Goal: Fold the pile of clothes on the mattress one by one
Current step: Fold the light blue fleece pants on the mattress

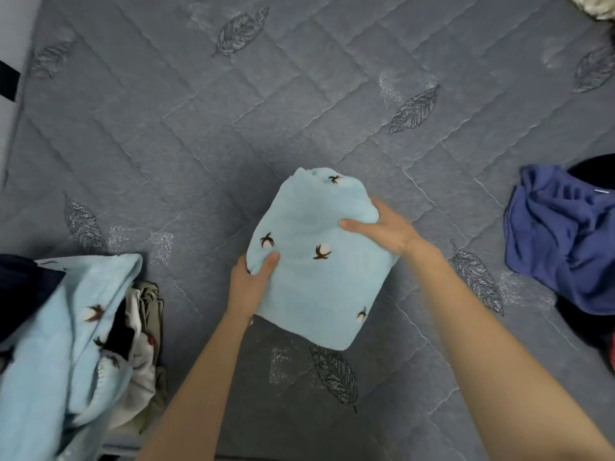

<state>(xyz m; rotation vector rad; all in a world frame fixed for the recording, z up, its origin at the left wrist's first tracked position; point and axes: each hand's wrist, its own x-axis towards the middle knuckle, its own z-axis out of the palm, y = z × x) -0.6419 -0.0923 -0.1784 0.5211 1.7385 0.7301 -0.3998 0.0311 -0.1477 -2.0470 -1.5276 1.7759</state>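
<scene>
While it is gripped from both sides, a light-blue folded garment (316, 277), dotted with small brown-and-white cotton sprigs, is seen at the middle of the grey quilted mattress (233, 111). Its near left edge is pinched by the left hand (249, 287), with the thumb laid on top and the fingers tucked out of sight beneath the cloth. Its far right edge is clasped by the right hand (382, 231), the thumb stretched across the top face and the fingers curled round the side. The two hands are thus set apart, with the garment between them. Whether it rests on the mattress or is raised just off it cannot be told, though a shadow is cast beneath its near end.

At the near left edge of the mattress a pile of clothes (83, 327) is heaped: a light-blue piece with the same sprig pattern is draped on top, and white, olive and dark navy cloth is seen under and beside it. Well apart, at the right edge, a crumpled blue garment (562, 241) is laid, with a dark item (595, 171) partly hidden behind it. Leaf motifs are stitched across the mattress cover.
</scene>
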